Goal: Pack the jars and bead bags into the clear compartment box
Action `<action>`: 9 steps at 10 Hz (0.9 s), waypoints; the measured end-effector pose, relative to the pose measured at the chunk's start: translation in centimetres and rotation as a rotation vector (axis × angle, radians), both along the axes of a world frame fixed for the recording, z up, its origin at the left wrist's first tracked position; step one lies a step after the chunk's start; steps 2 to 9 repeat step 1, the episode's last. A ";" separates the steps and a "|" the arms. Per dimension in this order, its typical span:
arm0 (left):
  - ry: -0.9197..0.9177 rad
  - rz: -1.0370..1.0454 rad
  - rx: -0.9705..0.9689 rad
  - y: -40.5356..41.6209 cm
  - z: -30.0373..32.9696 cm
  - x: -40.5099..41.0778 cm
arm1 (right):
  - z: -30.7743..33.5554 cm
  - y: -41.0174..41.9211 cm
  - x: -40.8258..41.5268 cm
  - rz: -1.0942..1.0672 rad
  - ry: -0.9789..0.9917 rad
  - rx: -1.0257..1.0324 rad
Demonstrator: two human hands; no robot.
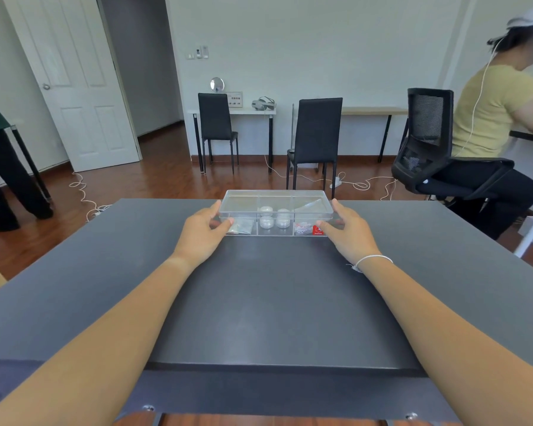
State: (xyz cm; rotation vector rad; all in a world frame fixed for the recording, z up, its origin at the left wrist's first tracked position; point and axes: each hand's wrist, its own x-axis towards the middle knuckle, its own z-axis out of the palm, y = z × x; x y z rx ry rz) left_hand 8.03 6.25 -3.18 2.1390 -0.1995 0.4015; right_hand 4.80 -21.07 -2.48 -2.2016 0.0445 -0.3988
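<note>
I see the clear compartment box [276, 212] lying long axis left-right on the worktop [274, 302], my left hand [202, 232] and right hand [346, 233] gripping its 2 ends

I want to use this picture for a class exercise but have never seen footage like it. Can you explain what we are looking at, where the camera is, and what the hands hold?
There is no machine: a person wears a camera on the head, looking forward and down over a dark table. The left hand and right hand grip the two ends of a clear compartment box with its lid on. Inside, small white jars fill the middle compartment, and bead bags lie in the side ones. Another person sits in a black office chair at the right.
</note>
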 end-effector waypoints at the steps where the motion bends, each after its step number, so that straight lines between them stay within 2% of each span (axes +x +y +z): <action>1: -0.020 0.019 0.060 0.2 0.1 -0.5 | -0.1 -0.3 -0.7 -0.032 0.012 -0.088; 9: -0.020 0.019 0.060 0.2 0.1 -0.5 | -0.1 -0.3 -0.7 -0.032 0.012 -0.088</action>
